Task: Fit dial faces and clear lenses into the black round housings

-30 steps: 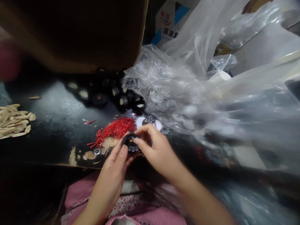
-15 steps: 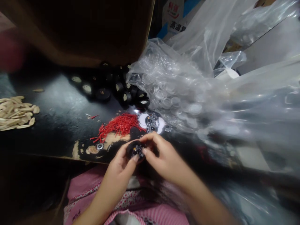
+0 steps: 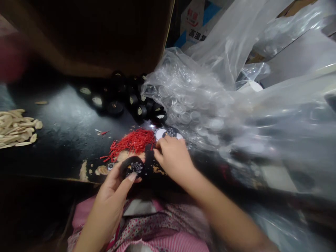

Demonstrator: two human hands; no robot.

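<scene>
My left hand (image 3: 115, 185) pinches a small round black gauge (image 3: 132, 167) with a dial face, held over the near edge of the black worktable (image 3: 63, 126). My right hand (image 3: 172, 155) has reached forward to the right end of a heap of small red needles (image 3: 132, 141), its fingertips curled together at the heap's edge; what they hold is hidden. Just beyond its fingers lie white and black printed dial discs (image 3: 168, 133).
A cluster of black round housings (image 3: 131, 101) lies at the back of the table under a brown cardboard box (image 3: 91, 31). A large clear plastic bag of transparent lenses (image 3: 199, 101) fills the right side. Pale flat wooden pieces (image 3: 15, 127) lie at the far left.
The right hand let go of the gauge and moved forward to the red needles. The left hand drew the gauge slightly left and nearer to me.
</scene>
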